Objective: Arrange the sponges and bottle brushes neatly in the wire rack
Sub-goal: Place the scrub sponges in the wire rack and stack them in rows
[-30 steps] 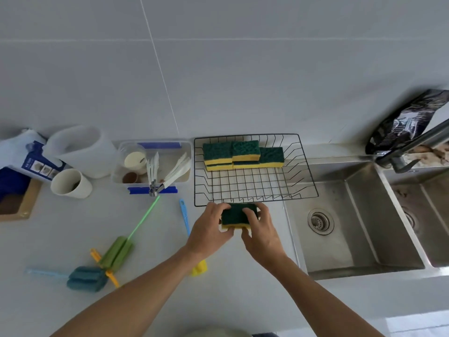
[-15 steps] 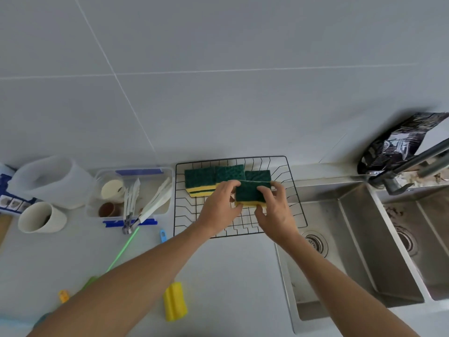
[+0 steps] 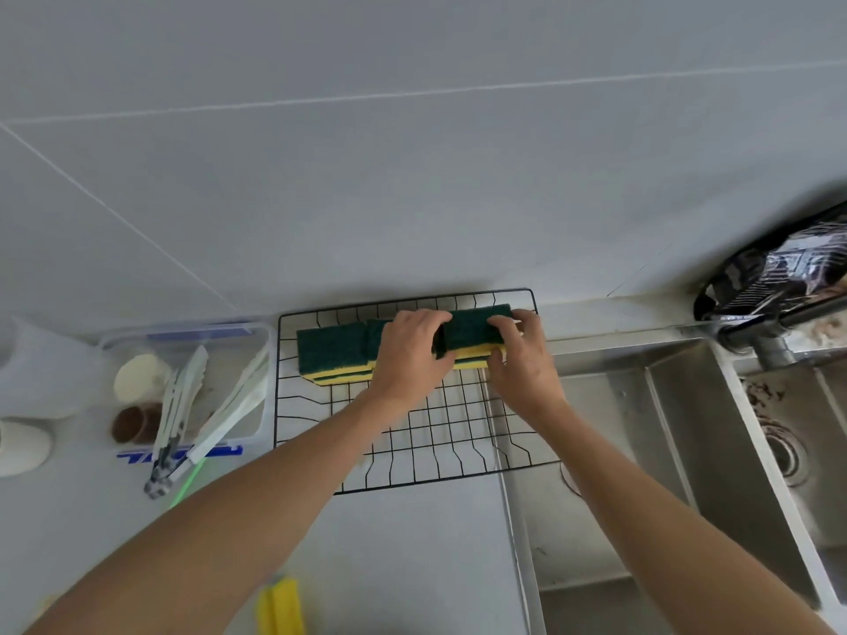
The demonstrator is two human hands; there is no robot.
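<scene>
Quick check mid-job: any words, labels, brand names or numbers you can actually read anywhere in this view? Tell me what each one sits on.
None can be read.
Blue strip on the front of the clear plastic container: pale marks, too blurred to read.
Dark shiny bag near the faucet: light stripes or print, smeared and unreadable.
Sponges, wire rack and sink: no text visible.

Evenly, softly lit, with faint shadows only under the forearms. Smeared by motion blur at far right across the black bag and the tap. Bent by wide-angle distortion along the wall tile seams.
</scene>
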